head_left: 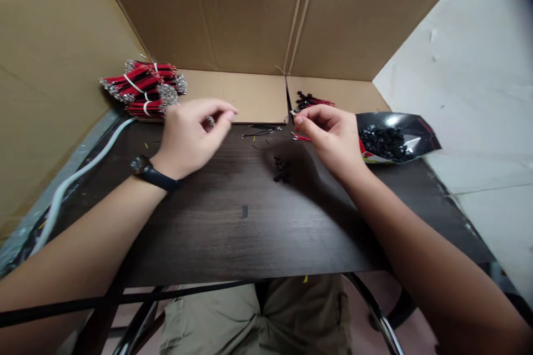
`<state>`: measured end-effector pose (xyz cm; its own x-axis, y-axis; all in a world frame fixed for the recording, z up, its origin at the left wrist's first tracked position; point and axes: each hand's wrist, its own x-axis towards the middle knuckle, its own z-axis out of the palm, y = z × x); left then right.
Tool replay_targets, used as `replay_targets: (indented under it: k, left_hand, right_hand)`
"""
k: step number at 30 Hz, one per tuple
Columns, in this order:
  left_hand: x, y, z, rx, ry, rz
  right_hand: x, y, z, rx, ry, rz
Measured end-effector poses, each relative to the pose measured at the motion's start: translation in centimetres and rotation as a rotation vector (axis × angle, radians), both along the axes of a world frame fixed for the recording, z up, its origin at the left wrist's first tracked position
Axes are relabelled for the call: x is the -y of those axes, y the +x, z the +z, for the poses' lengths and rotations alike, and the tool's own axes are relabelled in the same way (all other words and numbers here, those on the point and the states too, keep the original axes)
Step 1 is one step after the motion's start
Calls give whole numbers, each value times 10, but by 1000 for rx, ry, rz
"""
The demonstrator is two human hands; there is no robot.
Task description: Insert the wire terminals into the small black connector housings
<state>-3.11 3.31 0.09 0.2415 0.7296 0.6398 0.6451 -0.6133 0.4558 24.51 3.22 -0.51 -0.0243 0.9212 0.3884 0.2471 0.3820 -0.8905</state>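
Observation:
My left hand [195,133], with a black watch on the wrist, is raised over the table's far left part. Its thumb and forefinger tips are brought together; what they hold, if anything, is too small to tell. Silvery bits [210,121] show through the gap behind the thumb. My right hand [331,136] pinches a tiny metal-tipped wire [293,113] between thumb and forefinger. Beneath it lie red wires [300,137], and just behind is a pile of red and black wires with black connectors [306,100]. Small black connector housings [281,169] lie between the hands.
Tied bundles of red and black wires [144,89] are stacked at the back left. A black bag [422,133] full of black housings lies open at right. Loose black wires [262,131] lie mid-table. Cardboard walls [245,11] stand behind; a white cable [79,169] runs along the left edge.

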Motion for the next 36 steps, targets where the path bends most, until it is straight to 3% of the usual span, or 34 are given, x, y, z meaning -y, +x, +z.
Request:
replay_targets:
  k: [4,8,11,14,20,24,29,36]
  left_hand:
    - [14,29,-18,-343,-4,-377]
    - [20,48,-31,-564,-9,-368]
    - [19,49,-32,-581,-39,-322]
    - [18,46,-30,-370,-163,-323]
    - [20,45,-15,425,-640,-261]
    - [19,43,-9,704,-813,-266]
    - [19,43,-12,852,-900,-286]
    - [24,44,-10,738,-775,-278]
  right_hand:
    - [-3,-1,-3,-28,-6,15]
    - [-5,-3,-7,-58,-14,30]
    - [-6,-2,-8,-64,-21,48]
    - [-7,-1,-7,-45,-31,60]
    - [-5,-1,-7,27,-70,169]
    - [0,-4,-6,82,-73,237]
    - [8,-10,-2,80,-70,278]
    - [11,-10,1,78,-61,275]
